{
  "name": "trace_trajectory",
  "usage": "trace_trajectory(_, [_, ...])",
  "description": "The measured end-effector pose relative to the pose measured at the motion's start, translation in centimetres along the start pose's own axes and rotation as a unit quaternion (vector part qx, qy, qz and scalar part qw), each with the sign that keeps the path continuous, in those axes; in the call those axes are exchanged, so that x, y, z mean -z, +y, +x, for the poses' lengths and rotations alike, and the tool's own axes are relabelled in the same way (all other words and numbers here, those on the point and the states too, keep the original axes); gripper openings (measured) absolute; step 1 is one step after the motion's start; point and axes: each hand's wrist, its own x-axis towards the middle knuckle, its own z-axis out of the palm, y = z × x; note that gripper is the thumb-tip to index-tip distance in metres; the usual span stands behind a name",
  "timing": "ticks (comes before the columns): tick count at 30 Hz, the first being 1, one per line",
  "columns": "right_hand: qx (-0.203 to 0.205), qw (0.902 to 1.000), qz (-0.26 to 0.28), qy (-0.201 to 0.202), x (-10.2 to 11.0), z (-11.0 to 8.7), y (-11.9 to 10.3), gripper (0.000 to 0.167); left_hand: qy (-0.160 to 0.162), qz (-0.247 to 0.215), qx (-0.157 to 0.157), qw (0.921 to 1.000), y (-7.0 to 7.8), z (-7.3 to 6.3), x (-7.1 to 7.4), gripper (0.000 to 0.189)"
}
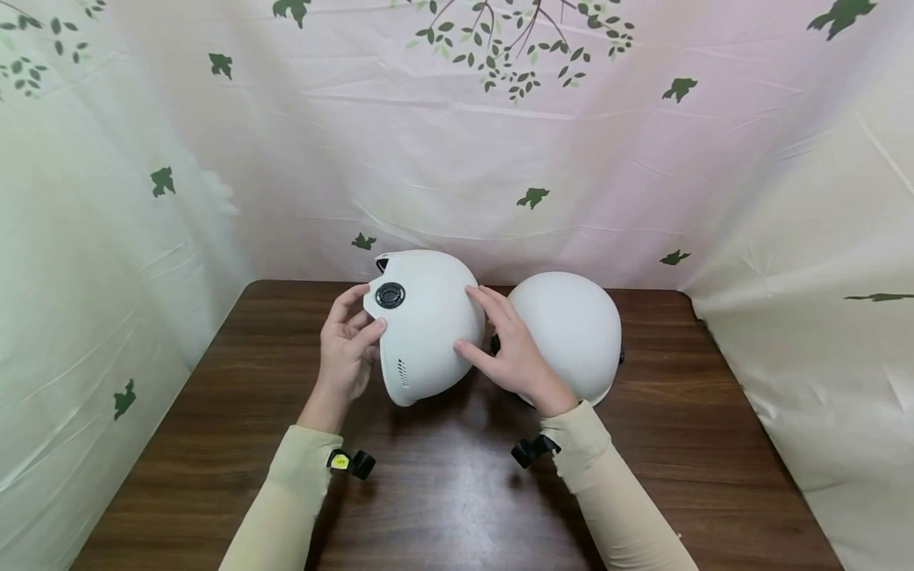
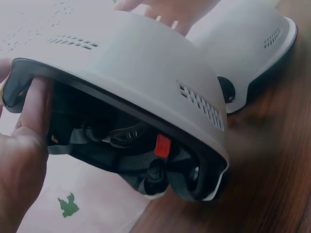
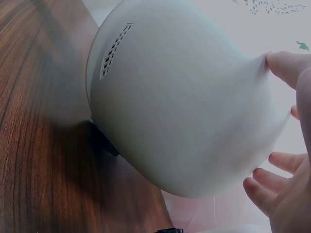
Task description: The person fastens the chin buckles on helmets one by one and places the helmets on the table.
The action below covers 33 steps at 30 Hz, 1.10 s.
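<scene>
Left hand: pinches the tilted helmet by its edge, left of centre.
Tilted helmet: mid-frame; matte white, black side disc, slotted vents, dark lining, red tab.
Right hand: fingers spread, tips touching that helmet.
Second helmet: white, right of centre.

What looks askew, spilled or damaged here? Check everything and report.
Nothing stands out as odd. The held helmet is tilted, but the left grip and right grip are on it, so that is likely just handling. The other helmet rests dome-up on the table. No spill or crack shows.
</scene>
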Motion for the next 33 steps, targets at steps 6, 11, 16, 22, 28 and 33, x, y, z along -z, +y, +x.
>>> trace_trajectory(6, [0.006, 0.9999, -0.007, 0.008, -0.1, 0.2, 0.1, 0.078, 0.011, -0.039, 0.023, 0.9989, 0.1, 0.2, 0.7, 0.054])
trace_trajectory(11, [-0.008, 0.9997, -0.018, 0.011, -0.1, 0.4, 0.0, 0.077, 0.012, -0.06, 0.035, 0.9975, -0.1, 0.5, 1.6, 0.054])
trace_trajectory(16, [-0.022, 0.9995, -0.023, 0.009, -0.2, 0.5, 0.0, 0.076, 0.011, -0.053, 0.038, 0.9978, -0.2, 0.8, 2.2, 0.053])
trace_trajectory(22, [-0.029, 0.9991, -0.03, 0.005, -0.3, 0.6, 0.3, 0.077, 0.025, -0.009, 0.035, 0.999, -0.1, 1.2, 2.3, 0.053])
trace_trajectory(28, [-0.054, 0.998, -0.033, -0.004, -0.6, 0.6, 0.3, 0.077, 0.045, 0.025, 0.046, 0.9976, -0.5, 1.3, 2.9, 0.048])
trace_trajectory(33, [-0.06, 0.9976, -0.034, -0.002, -0.8, 0.7, 0.3, 0.077, 0.048, 0.036, 0.044, 0.9972, -0.7, 1.5, 3.3, 0.047])
